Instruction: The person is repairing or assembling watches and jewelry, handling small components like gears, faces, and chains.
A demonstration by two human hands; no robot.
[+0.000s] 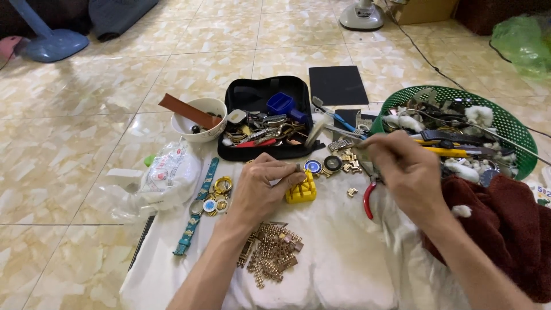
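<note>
On the white cloth (344,258) mid-floor, yellow holder block (302,192) touched by left hand (261,189) with fingers pinched on a small part, right hand (402,166) gripping a thin tool (338,133), gold watch bands (272,252) near, green basket (511,123) right.

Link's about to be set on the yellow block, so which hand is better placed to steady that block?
Probably the left hand: its fingertips already rest at the yellow block, while the right hand is apart, pinching a thin tool.

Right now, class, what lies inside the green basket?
The green basket holds white cotton tufts, yellow-handled tools and dark straps; its bottom and lower contents are covered.
</note>
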